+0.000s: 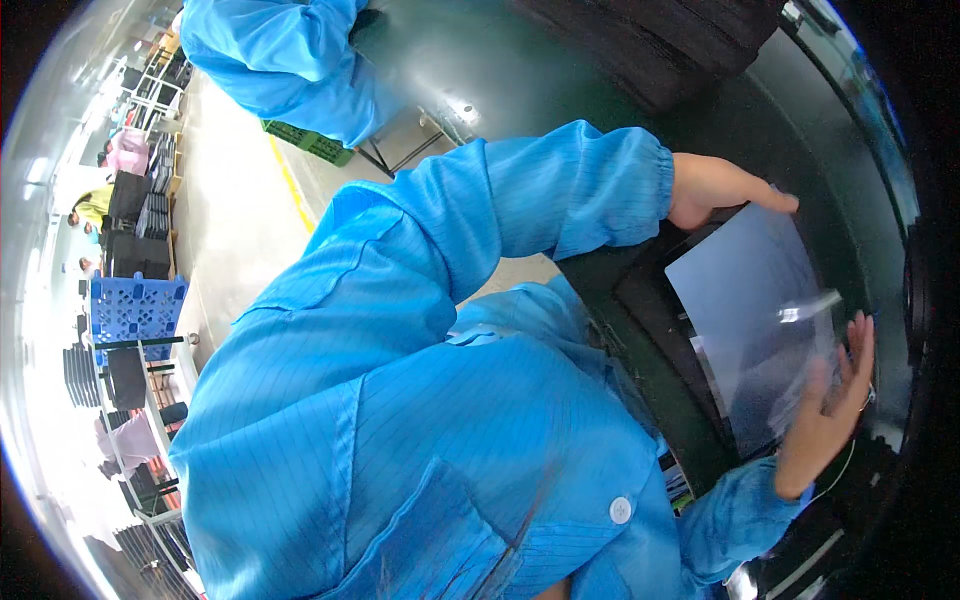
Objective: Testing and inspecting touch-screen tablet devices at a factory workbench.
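Note:
I hold a thin, translucent grey sheet (755, 320) above a black tray (650, 300) on a dark green table (560, 70). My left hand (715, 188) grips the sheet's upper edge with thumb and fingers. My right hand (830, 405) lies against the sheet's lower right edge with its fingers spread, partly seen through the sheet. A narrow strip of glare (808, 308) crosses the sheet. Both my arms and my torso are in a blue work coat (420, 400).
Another person in a blue coat (280, 60) stands at the top left beside the table. A stack of black trays (660, 40) sits at the table's far end. On the floor are a green crate (310, 145), a blue pallet (135, 305) and racks with black trays (130, 200).

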Available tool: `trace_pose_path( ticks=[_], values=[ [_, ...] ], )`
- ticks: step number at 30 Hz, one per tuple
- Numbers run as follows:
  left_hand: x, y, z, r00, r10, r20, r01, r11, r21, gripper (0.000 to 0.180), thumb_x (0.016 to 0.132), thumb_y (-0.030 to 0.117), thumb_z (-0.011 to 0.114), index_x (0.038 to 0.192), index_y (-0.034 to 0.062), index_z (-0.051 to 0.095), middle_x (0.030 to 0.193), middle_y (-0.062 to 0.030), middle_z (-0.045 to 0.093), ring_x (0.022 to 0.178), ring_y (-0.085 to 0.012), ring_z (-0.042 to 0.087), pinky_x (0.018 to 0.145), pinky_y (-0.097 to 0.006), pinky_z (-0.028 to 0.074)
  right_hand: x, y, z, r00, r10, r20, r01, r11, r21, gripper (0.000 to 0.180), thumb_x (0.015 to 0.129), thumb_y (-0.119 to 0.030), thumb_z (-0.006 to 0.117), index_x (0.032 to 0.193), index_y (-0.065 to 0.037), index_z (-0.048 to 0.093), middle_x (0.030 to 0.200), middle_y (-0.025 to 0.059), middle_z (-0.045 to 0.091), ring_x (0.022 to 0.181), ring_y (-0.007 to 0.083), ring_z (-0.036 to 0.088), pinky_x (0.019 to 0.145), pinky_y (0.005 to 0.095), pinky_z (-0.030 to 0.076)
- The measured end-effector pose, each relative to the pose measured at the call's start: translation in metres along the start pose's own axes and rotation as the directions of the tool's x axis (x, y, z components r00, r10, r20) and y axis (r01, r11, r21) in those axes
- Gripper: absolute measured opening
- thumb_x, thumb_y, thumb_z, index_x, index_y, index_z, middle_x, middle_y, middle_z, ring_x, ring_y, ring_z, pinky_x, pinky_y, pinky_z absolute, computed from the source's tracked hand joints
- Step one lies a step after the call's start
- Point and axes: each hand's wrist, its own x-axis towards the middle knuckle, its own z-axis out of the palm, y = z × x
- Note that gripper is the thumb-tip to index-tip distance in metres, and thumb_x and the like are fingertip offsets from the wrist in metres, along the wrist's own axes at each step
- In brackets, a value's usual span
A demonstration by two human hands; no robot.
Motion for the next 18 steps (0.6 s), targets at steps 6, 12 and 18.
trace_pose_path(
  ticks=[6, 12, 18],
  values=[
    [0.004, 0.001, -0.013, 0.99, -0.06, 0.127, 0.084, 0.977, -0.197, 0.057, 0.086, 0.053, 0.036, 0.101, 0.0009, 0.056, 0.101, -0.0161, 0.059, 0.087, -0.0243, 0.057, 0.082, -0.038, 0.044, -0.009, -0.026, 0.027, 0.92, -0.177, 0.349, 0.286, 0.913, -0.291, 0.053, 0.069, -0.012, 0.065, 0.119, -0.003, 0.046, 0.13, 0.0182, 0.038, 0.121, 0.0315, 0.035, 0.098, 0.0408, 0.029],
    [0.006, -0.001, -0.012, 0.995, -0.073, 0.073, 0.086, 0.976, -0.201, 0.057, 0.088, 0.051, 0.033, 0.101, 0.0003, 0.054, 0.1, -0.0152, 0.06, 0.084, -0.024, 0.058, 0.079, -0.036, 0.045, -0.032, -0.001, 0.01, 0.893, -0.137, 0.43, 0.186, 0.98, -0.074, 0.027, 0.067, 0.001, 0.061, 0.094, 0.001, 0.06, 0.122, 0.0188, 0.046, 0.118, 0.0303, 0.04, 0.094, 0.0396, 0.033],
    [0.001, 0.001, -0.007, 0.997, -0.023, -0.074, 0.016, 0.996, -0.085, 0.048, 0.09, 0.045, 0.035, 0.092, 0.0031, 0.057, 0.088, -0.0112, 0.063, 0.071, -0.0181, 0.06, 0.068, -0.033, 0.049, -0.057, 0.003, -0.003, 0.99, -0.029, 0.135, 0.044, 0.993, -0.11, 0.039, 0.068, -0.005, 0.066, 0.105, -0.003, 0.055, 0.123, 0.0163, 0.046, 0.118, 0.0334, 0.039, 0.095, 0.0439, 0.032]
  ],
)
